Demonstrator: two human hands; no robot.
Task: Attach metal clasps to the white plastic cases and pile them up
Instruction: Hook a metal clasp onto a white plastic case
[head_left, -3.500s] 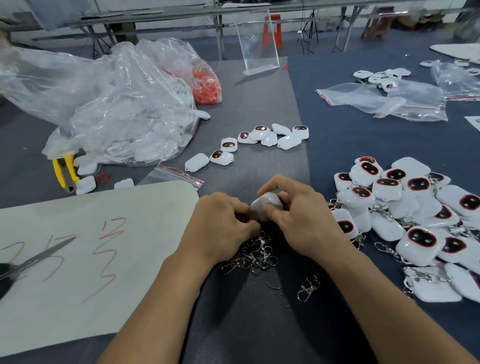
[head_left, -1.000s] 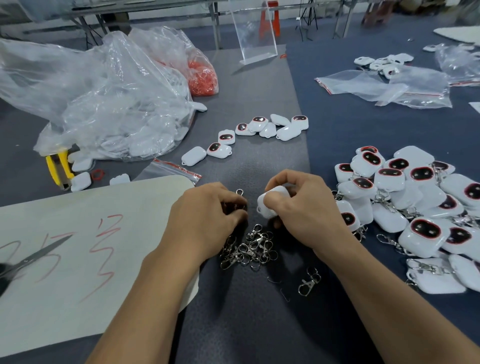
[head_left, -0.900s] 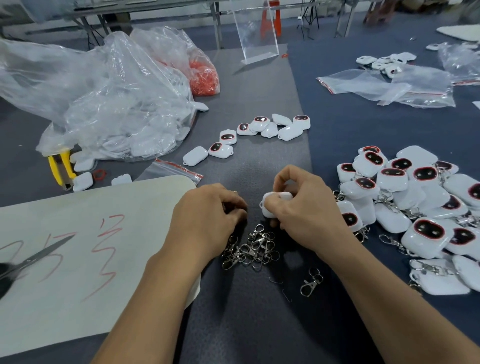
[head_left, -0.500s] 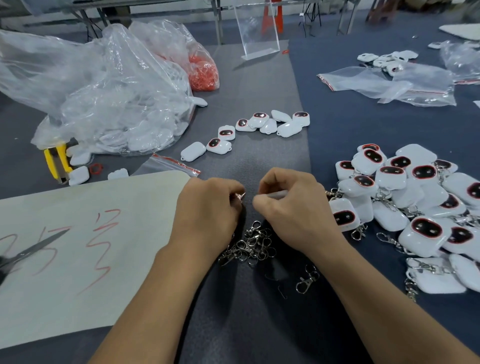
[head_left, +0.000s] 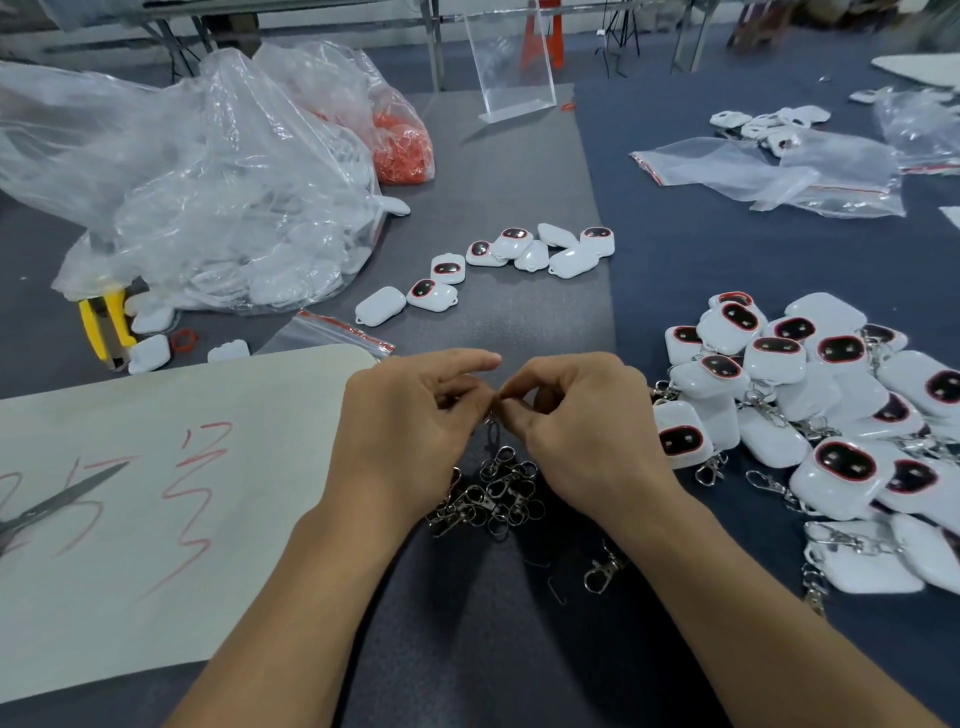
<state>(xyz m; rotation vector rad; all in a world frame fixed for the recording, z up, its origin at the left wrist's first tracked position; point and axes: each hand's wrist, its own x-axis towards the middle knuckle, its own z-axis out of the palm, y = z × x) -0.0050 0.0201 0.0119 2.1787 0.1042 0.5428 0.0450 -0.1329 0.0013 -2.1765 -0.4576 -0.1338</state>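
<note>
My left hand (head_left: 415, 415) and my right hand (head_left: 582, 421) meet fingertip to fingertip above a heap of loose metal clasps (head_left: 493, 493). The left thumb and fingers pinch a metal clasp (head_left: 491, 434) that hangs just below the fingertips, and the index finger points out straight. The right hand's fingers are curled tight, and the white case it held a moment ago is hidden under them. A pile of white cases with clasps attached (head_left: 810, 395) lies to the right. Several bare white cases (head_left: 519, 254) lie farther back.
A large clear bag of white cases (head_left: 208, 197) and a bag of red rings (head_left: 400, 150) fill the back left. A paper sheet (head_left: 156, 493) with scissors (head_left: 52, 506) lies left. Yellow pliers (head_left: 101, 322), a single clasp (head_left: 602, 569), flat bags (head_left: 769, 174) and an acrylic stand (head_left: 511, 62) are around.
The hands have closed together. The white case, plainly visible in the right hand a second ago, is now covered by its fingers, and the left index finger has straightened.
</note>
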